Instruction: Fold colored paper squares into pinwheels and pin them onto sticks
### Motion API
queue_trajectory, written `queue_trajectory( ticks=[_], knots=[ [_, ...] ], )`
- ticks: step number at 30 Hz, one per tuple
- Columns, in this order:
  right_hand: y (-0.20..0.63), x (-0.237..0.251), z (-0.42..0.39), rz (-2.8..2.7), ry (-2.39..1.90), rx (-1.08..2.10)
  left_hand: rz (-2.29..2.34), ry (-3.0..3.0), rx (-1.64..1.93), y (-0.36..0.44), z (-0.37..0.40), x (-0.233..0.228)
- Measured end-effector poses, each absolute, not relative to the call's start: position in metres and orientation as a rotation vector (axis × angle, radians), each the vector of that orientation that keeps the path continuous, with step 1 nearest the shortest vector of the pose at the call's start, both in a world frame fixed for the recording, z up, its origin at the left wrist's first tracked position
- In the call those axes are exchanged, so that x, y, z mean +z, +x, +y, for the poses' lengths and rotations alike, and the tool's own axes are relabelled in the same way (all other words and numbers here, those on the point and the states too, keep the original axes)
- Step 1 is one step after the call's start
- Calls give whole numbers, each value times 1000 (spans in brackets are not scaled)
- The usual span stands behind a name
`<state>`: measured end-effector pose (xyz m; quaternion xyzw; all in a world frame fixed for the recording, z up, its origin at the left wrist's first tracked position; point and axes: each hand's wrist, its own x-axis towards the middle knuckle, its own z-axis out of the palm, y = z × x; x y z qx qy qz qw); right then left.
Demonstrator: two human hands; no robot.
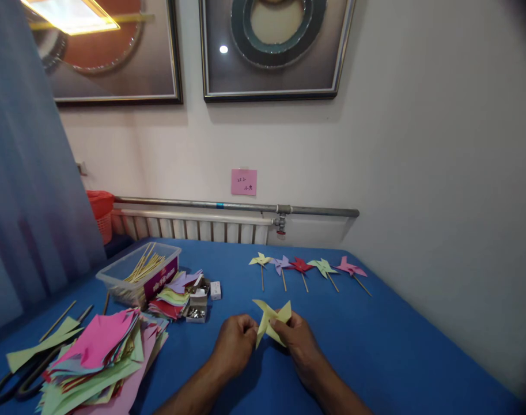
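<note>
A pale yellow paper pinwheel (269, 323), its blades folded toward the centre, is held above the blue table between my two hands. My right hand (298, 340) grips it from the right, the thumb pressed near its middle. Close against the left blade, my left hand (235, 341) is closed, thumb and fingertips together; whether it pinches the paper edge or something small is hidden. No stick shows on this pinwheel.
Finished pinwheels on sticks (301, 265) lie in a row at the back. Left are a plastic box of wooden sticks (144, 268), small boxes of metal pins (196, 312), a stack of coloured paper (98, 357) and black-handled scissors (29, 380). A blue curtain (38, 173) hangs left.
</note>
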<state>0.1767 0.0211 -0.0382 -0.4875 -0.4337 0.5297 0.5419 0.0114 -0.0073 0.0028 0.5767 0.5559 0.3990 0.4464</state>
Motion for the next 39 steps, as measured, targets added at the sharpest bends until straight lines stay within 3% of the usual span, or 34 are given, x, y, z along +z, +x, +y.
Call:
queue_trajectory(
  ticks=[26,39],
  knots=[
    [173,-37,20,-1026,-1162,1218,1380,1443,1010,12,-6,-2],
    [176,-38,21,-990,-1078,1354,1275,1373,1024,13,-6,-1]
  ],
)
